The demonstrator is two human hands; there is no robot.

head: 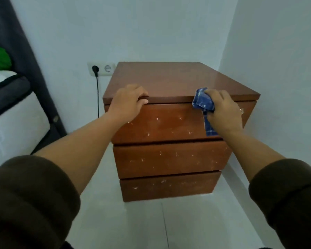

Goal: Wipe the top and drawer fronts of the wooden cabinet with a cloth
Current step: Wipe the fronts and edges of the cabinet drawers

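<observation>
A reddish-brown wooden cabinet (pixel 178 79) with three drawer fronts stands in the room's corner. My left hand (pixel 127 99) grips the front edge of the cabinet top, fingers over the top and thumb under the lip. My right hand (pixel 223 110) holds a bunched blue checked cloth (pixel 203 102) against the front edge of the top, at the upper right of the top drawer front (pixel 160 123). A tail of the cloth hangs down below the hand. White specks dot the top, middle (pixel 169 159) and bottom (pixel 169 187) drawer fronts.
A white wall socket (pixel 101 69) with a black plug and cable sits left of the cabinet. A bed with a dark frame (pixel 13 90) and a green item stands at the left. White walls close in behind and to the right. The floor (pixel 151 221) is pale tile.
</observation>
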